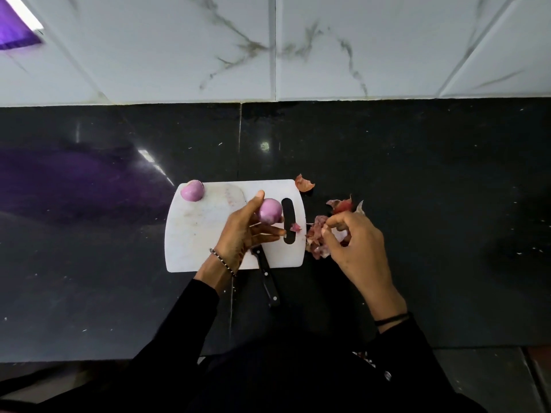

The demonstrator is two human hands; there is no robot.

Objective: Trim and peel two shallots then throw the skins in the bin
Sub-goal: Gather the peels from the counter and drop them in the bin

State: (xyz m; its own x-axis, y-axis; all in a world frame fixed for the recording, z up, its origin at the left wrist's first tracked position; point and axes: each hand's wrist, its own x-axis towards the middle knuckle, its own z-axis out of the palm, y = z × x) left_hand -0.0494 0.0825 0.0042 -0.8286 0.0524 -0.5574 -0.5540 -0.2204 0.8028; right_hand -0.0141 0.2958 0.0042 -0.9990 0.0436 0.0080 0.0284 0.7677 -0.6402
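Our left hand point(241, 231) curled its fingers point(268, 232) round one peeled shallot point(269, 211) over the board's point(193, 248) right end; the other shallot point(192, 190) sat at its far left corner. Our right hand point(354, 242) pinched skins point(317, 244) heaped on the bench point(417, 174) beside the board. Peeling seemed done; next we needed every scrap gathered for the bin.

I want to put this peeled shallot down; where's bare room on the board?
Bare: the board's left half, between the corner shallot and your left hand. Crowded: the slot side, with a skin scrap, the knife, skins piled past the right edge.
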